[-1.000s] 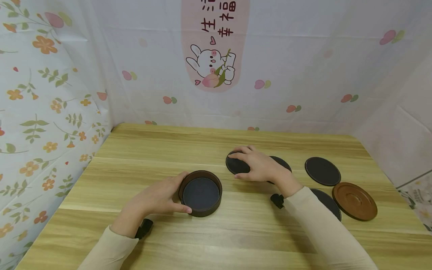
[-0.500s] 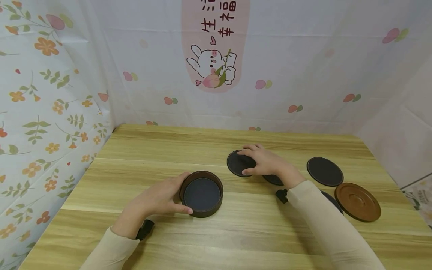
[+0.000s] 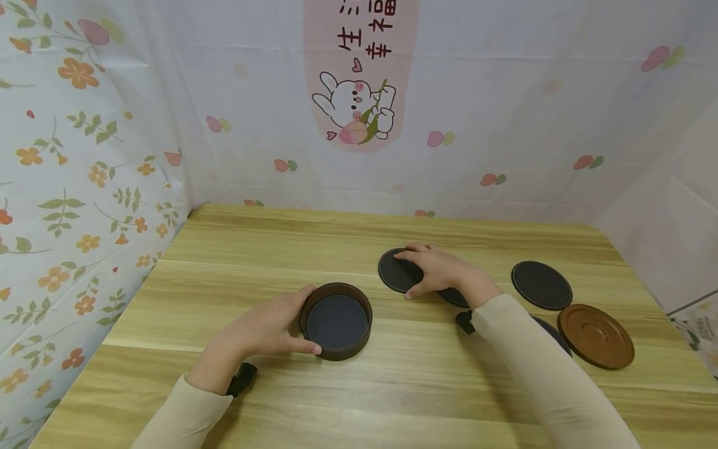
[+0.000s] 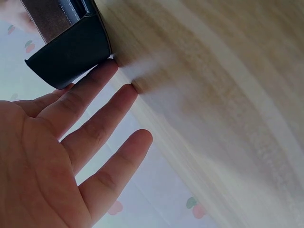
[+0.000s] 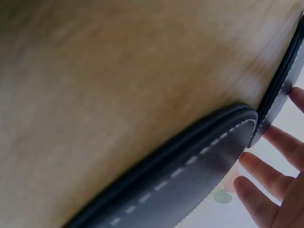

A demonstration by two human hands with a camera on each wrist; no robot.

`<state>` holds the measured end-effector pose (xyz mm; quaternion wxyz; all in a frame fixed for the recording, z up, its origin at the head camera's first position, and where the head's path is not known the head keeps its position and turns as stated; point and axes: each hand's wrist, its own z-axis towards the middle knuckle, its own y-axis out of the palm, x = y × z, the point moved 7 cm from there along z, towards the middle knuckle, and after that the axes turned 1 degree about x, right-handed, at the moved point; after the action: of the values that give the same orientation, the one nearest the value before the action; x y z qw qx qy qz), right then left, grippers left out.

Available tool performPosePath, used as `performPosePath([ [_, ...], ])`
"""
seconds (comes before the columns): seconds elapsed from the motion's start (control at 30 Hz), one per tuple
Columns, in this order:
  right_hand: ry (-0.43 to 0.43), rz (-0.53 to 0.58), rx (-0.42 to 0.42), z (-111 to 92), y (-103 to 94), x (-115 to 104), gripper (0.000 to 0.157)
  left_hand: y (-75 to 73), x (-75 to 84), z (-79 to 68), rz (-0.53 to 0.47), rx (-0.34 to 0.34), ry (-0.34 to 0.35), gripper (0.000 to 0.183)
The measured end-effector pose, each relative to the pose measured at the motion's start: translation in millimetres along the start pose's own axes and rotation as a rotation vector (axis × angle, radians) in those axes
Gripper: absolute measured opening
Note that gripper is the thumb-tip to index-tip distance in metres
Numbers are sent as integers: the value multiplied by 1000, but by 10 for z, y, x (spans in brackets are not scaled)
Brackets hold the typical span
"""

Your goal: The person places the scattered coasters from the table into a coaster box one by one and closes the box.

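Observation:
My left hand holds a round dark leather coaster holder from its left, thumb at the near side and fingers at the far side. A dark disc covers the holder's bottom. In the left wrist view three fingers stretch out beside the holder's wall. My right hand lies over the right part of a black round coaster, fingers spread and thumb at its near edge. Partly hidden under that hand is another black coaster. White stitching shows along a coaster in the right wrist view.
A black coaster and a brown round lid with raised rings lie at the right of the wooden table. Another black coaster is mostly hidden by my right sleeve. Printed cloth hangs behind the table.
My right hand has shifted slightly right over the coaster, and its thumb has come to the near edge. The left hand and holder stay in place.

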<state>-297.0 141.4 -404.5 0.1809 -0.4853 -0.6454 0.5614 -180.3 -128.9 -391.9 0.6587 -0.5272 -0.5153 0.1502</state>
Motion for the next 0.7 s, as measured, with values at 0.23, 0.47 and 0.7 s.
performPosePath([
  [0.23,-6,-20,6,29,-22,-45,84,-5,-2,-9,-12,-2,-7,112],
  [0.47,2,-58,19,37,-21,-63,83,-1,1,-14,-9,-4,-5,111],
  [0.7,-5,-67,30,16,-23,-70,82,-15,0,-14,4,8,4,108],
])
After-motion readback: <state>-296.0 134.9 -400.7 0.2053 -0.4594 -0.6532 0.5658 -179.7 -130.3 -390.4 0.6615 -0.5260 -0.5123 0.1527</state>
